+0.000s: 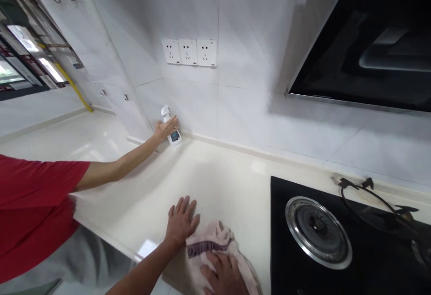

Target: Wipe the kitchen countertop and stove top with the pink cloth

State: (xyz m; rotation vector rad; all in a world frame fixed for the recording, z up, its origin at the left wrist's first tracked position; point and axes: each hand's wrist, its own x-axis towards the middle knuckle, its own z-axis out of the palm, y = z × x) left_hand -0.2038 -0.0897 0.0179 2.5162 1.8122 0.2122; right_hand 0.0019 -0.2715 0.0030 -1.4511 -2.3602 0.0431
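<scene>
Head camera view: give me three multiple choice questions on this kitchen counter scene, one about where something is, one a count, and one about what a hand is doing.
1. Where does the spray bottle stand?
A. On the black gas hob
B. In the corner of the counter, against the tiled wall
C. On the floor

2. How many white socket plates are on the wall?
A. Two
B. Four
C. Three

3. What is the person's right hand doing?
A. Pressing on the pink cloth
B. Holding the spray bottle
C. Turning a knob on the hob

Answers:
1. B, its base sits where the counter meets the wall, with a co-worker's hand at it.
2. C, three plates sit side by side in a row.
3. A, its fingers lie spread over the cloth.
</scene>
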